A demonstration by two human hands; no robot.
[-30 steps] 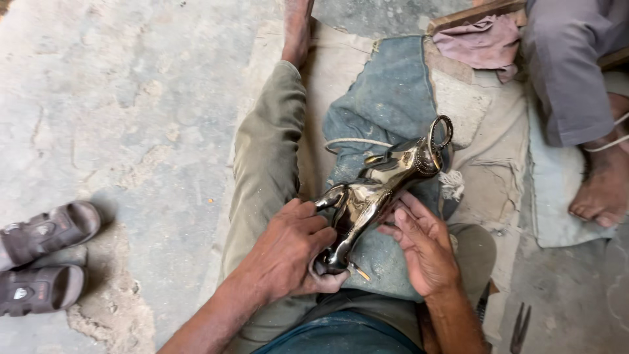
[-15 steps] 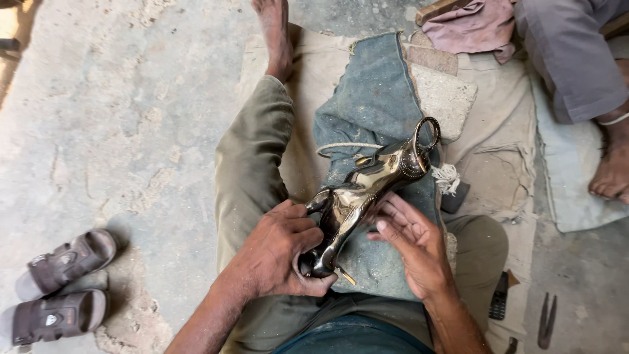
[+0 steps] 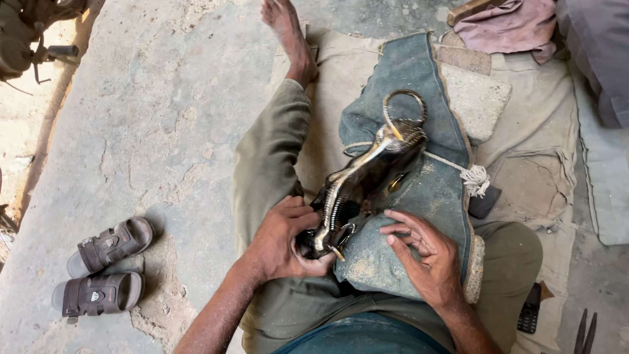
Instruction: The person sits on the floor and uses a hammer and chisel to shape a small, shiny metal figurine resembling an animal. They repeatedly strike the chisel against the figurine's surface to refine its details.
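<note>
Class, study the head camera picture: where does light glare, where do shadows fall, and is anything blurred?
Head view: daylight glints along the shiny metal figure; soft shadows lie beside the sandals and under the left hand; the right hand looks sharp; no obvious blur.

A pair of brown sandals [image 3: 101,269] is seen lying side by side on the cracked concrete floor [image 3: 151,111], well apart from the seated person. A tan sackcloth [image 3: 524,164] is spread on the floor, and a flat grey stone [image 3: 477,98] rests on it. A crumpled pink cloth [image 3: 501,26] is seen at the top edge. A dark mobile phone [image 3: 529,308] lies at the sackcloth's lower corner, and dark metal pliers [image 3: 585,331] are partly shown near it.
</note>
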